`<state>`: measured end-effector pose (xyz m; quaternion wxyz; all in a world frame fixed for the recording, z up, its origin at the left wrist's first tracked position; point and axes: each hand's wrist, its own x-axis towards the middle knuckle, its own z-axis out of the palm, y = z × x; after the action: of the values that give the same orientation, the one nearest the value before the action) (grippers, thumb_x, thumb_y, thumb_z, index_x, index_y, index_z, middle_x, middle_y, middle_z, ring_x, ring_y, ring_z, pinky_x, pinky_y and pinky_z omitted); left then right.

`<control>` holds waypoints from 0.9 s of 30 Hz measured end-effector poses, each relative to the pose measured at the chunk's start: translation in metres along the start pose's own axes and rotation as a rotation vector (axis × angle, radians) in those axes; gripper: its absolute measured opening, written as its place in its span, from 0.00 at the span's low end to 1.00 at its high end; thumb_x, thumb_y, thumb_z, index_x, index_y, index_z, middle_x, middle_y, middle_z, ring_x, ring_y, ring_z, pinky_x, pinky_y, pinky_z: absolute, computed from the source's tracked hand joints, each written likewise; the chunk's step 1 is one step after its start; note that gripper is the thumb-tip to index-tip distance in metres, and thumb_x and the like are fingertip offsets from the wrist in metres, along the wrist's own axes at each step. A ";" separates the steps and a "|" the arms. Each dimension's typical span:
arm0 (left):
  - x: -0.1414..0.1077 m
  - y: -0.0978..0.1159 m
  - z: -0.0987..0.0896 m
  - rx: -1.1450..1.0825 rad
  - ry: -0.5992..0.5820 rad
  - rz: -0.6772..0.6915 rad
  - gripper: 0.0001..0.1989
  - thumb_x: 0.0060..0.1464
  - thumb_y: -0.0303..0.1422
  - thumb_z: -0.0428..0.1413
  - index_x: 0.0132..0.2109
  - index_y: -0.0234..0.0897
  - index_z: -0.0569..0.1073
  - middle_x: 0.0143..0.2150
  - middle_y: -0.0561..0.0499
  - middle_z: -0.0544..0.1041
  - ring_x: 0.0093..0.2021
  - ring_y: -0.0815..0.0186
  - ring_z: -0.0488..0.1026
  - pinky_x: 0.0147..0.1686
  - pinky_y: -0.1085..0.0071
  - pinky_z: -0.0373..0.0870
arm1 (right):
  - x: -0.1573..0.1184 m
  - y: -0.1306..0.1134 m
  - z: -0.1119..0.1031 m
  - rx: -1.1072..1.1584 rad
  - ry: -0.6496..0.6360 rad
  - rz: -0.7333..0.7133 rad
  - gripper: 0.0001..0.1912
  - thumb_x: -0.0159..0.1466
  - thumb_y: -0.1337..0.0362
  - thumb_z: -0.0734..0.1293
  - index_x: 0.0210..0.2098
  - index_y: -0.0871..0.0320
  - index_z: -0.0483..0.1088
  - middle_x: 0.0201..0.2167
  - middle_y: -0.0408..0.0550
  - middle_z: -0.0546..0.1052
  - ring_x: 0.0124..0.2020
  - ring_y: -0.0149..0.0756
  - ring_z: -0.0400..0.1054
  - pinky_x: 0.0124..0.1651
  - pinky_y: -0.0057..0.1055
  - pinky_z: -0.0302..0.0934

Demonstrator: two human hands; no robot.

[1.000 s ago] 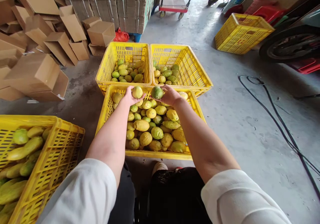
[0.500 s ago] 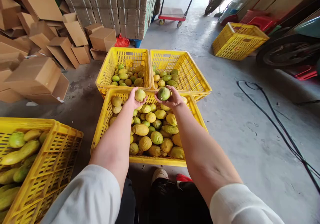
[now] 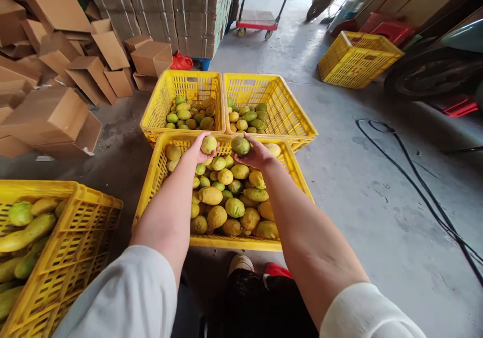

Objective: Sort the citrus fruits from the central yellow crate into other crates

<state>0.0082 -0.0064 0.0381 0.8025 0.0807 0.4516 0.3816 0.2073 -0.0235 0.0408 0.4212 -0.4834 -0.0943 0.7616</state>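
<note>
My left hand holds a pale yellow-green fruit over the far left part of the near yellow crate. A darker green fruit rests in my right hand, a short way to the right and apart from the first. Beneath both hands the near crate is filled with yellow and green fruits. Touching its far side are a back left crate and a back right crate, each with a smaller heap of similar fruits.
Another yellow crate of long fruits stands at the lower left. Cardboard boxes are piled at left. Farther off are a hand trolley and a yellow crate. A black cable lies on the floor at right.
Both hands have shifted slightly left in the view, along with the crates. The green fruit is now turned a little in my right hand. Each hand keeps its fruit.
</note>
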 end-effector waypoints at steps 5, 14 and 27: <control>-0.001 -0.005 -0.009 0.035 0.028 -0.027 0.19 0.67 0.45 0.48 0.49 0.35 0.75 0.27 0.46 0.75 0.24 0.62 0.73 0.21 0.70 0.74 | 0.002 0.007 0.007 -0.148 0.015 0.001 0.02 0.73 0.68 0.65 0.44 0.56 0.68 0.29 0.45 0.75 0.28 0.34 0.70 0.29 0.28 0.75; -0.014 0.005 -0.018 0.206 -0.279 -0.030 0.14 0.69 0.32 0.50 0.50 0.26 0.75 0.38 0.36 0.82 0.35 0.56 0.83 0.32 0.65 0.82 | -0.001 0.003 0.013 -0.131 -0.132 -0.062 0.16 0.76 0.57 0.56 0.44 0.59 0.71 0.32 0.53 0.79 0.35 0.41 0.76 0.33 0.35 0.77; -0.007 0.009 -0.018 0.265 -0.095 -0.104 0.11 0.65 0.38 0.54 0.45 0.34 0.75 0.30 0.44 0.77 0.27 0.59 0.77 0.20 0.69 0.74 | -0.005 -0.004 -0.005 -0.281 -0.006 -0.011 0.05 0.72 0.68 0.66 0.37 0.58 0.72 0.29 0.51 0.78 0.28 0.39 0.76 0.21 0.26 0.71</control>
<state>-0.0128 -0.0094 0.0366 0.8241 0.1802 0.4629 0.2722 0.2139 -0.0258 0.0434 0.3530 -0.5350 -0.2038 0.7400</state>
